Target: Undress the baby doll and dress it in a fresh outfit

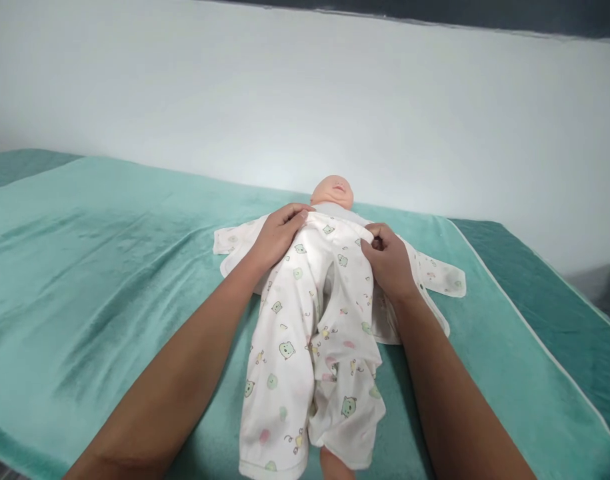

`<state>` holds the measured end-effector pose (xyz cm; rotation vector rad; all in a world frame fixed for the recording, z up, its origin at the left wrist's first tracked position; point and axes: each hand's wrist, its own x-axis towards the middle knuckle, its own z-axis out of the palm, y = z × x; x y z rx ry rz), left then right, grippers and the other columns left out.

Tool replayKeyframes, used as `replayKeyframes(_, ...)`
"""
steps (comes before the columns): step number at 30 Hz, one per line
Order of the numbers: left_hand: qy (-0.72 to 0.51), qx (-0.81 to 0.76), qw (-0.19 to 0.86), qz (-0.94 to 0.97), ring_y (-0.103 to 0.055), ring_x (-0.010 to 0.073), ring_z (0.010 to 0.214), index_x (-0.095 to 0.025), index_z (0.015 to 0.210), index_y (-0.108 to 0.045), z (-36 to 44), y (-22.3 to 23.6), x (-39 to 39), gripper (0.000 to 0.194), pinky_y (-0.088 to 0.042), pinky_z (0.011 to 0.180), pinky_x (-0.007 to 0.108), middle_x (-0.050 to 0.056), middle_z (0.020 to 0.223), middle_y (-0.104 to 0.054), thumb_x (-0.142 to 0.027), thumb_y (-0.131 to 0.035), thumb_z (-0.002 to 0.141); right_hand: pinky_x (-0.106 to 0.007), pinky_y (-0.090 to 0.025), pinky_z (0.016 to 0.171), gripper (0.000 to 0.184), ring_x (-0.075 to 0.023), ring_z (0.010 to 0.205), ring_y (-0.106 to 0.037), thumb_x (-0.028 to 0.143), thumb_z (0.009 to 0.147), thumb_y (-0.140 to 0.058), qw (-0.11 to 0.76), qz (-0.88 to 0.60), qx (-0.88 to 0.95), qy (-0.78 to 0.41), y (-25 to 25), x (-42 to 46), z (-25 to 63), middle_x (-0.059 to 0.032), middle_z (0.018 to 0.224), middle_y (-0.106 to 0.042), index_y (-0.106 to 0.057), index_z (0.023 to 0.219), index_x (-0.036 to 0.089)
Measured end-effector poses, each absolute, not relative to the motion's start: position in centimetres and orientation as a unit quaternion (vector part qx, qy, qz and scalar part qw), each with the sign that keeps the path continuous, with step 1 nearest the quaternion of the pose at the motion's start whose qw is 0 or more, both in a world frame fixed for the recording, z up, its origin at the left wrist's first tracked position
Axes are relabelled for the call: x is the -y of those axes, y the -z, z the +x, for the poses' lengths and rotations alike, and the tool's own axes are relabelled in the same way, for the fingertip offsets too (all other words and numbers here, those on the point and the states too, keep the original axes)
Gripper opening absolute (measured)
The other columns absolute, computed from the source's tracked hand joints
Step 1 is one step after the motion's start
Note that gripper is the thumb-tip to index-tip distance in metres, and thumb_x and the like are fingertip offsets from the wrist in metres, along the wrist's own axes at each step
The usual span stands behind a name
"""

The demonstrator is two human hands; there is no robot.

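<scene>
Pale wall [305, 100] rises behind a teal blanket [109, 267], on which a baby doll [333, 192] lies face up, its head nearest the wall. A printed jacket [442, 275] is spread open beneath it, sleeves out to both sides, and a light undershirt [341, 212] shows at the chest. Patterned pants [287, 327] lie over the doll's front, with the waistband high, close below the chin.

The left hand [281, 235] is narrowed at one corner of that waistband, thumb and fingers gripping the fabric. The right hand [391, 261] has curled fingers and a thumb pinching the opposite corner. The pant leg on the left-hand side runs fairly straight, while the other is rumpled around its middle; a bit of the doll's leg [335, 464] shows under that cuff.

Handling the waistband well seems to call for level, equal tension from both corners, so that the cloth does not twist. Light pinches on the hem alone should keep the jacket out of the grip. The rumpled side probably needs easing rather than tugging, since the folds could catch on the leg.
</scene>
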<state>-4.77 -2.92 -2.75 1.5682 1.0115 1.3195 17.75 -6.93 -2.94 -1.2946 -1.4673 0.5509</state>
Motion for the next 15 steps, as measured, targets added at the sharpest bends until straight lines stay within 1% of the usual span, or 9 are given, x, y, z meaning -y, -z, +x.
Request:
replayKeyframes(2,-0.525,-0.4,0.425,0.62,-0.064,0.0212,0.1,-0.025,0.103,-0.075,-5.0,2.6,2.9,0.026,-0.05,0.087,0.033,0.003,0.107,-0.073,-0.039,-0.056,0.092,-0.031,-0.042,0.074,0.007,-0.0158,0.075,-0.048,0.024,0.078,-0.06,0.544,-0.535,0.622,-0.174,3.1,7.0,17.5,0.0008,0.085,-0.057,-0.054,0.074,0.024)
replayKeyframes(5,-0.512,-0.404,0.443,0.615,-0.064,0.0213,0.094,-0.024,0.102,-0.076,-5.4,2.4,2.9,0.027,-0.052,0.08,0.033,0.003,0.104,-0.073,-0.037,-0.055,0.091,-0.035,-0.044,0.08,0.006,-0.0192,0.083,-0.053,0.026,0.083,-0.059,0.554,-0.533,0.628,-0.123,3.6,6.9,17.3,-0.0007,0.088,-0.058,-0.055,0.078,0.025)
replayKeyframes(8,-0.489,-0.418,0.459,0.613,-0.064,0.0201,0.084,-0.025,0.103,-0.075,-5.8,2.1,3.0,0.025,-0.052,0.071,0.033,0.004,0.098,-0.072,-0.032,-0.057,0.088,-0.04,-0.044,0.091,0.007,-0.0236,0.1,-0.057,0.025,0.084,-0.058,0.544,-0.539,0.639,-0.076,4.1,6.3,17.5,-0.0041,0.101,-0.063,-0.053,0.079,0.025)
replayKeyframes(10,-0.472,-0.414,0.448,0.636,-0.065,0.0203,0.088,-0.025,0.103,-0.074,-5.8,2.0,3.1,0.023,-0.053,0.075,0.033,0.004,0.1,-0.072,-0.03,-0.059,0.086,-0.044,-0.042,0.097,0.008,-0.0257,0.11,-0.056,0.027,0.085,-0.057,0.524,-0.547,0.649,-0.073,4.4,5.8,17.9,-0.006,0.109,-0.065,-0.052,0.079,0.026)
replayKeyframes(12,-0.462,-0.415,0.406,0.67,-0.065,0.0206,0.096,-0.024,0.099,-0.072,-5.8,2.1,3.1,0.019,-0.052,0.084,0.034,0.004,0.107,-0.07,-0.031,-0.061,0.086,-0.049,-0.038,0.105,0.008,-0.0273,0.116,-0.055,0.03,0.087,-0.055,0.493,-0.56,0.66,-0.085,4.7,5.3,18.4,-0.0072,0.116,-0.067,-0.053,0.08,0.026)
replayKeyframes(13,-0.461,-0.423,0.378,0.683,-0.064,0.0203,0.098,-0.024,0.096,-0.07,-5.8,2.1,3.1,0.016,-0.051,0.087,0.035,0.005,0.109,-0.069,-0.032,-0.061,0.086,-0.053,-0.033,0.109,0.009,-0.0282,0.118,-0.055,0.031,0.087,-0.055,0.474,-0.568,0.666,-0.091,4.7,5.1,18.6,-0.0074,0.12,-0.067,-0.054,0.08,0.026)
replayKeyframes(15,-0.458,-0.445,0.334,0.693,-0.062,0.0195,0.096,-0.023,0.092,-0.066,-5.7,2.3,3.0,0.014,-0.049,0.087,0.035,0.005,0.109,-0.067,-0.034,-0.06,0.088,-0.06,-0.021,0.116,0.01,-0.0299,0.121,-0.055,0.031,0.087,-0.055,0.444,-0.577,0.678,-0.104,4.7,4.7,19.0,-0.0067,0.126,-0.067,-0.058,0.079,0.025)
